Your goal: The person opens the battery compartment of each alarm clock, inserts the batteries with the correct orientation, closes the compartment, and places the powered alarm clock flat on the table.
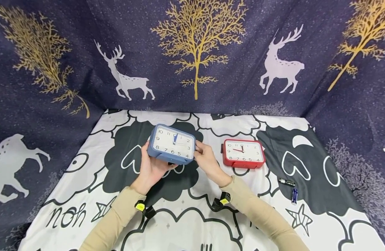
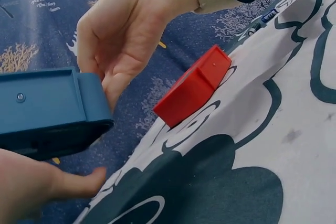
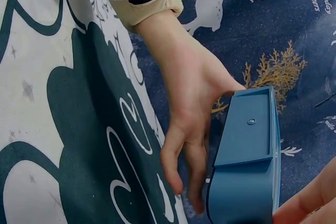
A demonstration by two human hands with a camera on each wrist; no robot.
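A blue alarm clock [image 1: 167,144] is held up off the cloth, tilted, its white dial towards the head camera. My left hand [image 1: 151,172] supports it at the lower left, thumb along its side; in the right wrist view some fingers of the left hand [image 3: 191,95] extend past its underside. At the clock's right edge, my right hand [image 1: 209,163] grips with its fingers bent behind the case. The left wrist view shows those curled fingers of the right hand [image 2: 123,40] at the end of the blue case [image 2: 47,98]. What the fingertips touch at the back is hidden.
A red alarm clock [image 1: 244,164] stands upright to the right of the blue one. Two small batteries, one dark [image 1: 286,182] and one blue [image 1: 294,196], lie farther right on the patterned cloth [image 1: 167,230]. A dark curtain [image 1: 230,90] with deer and trees hangs behind.
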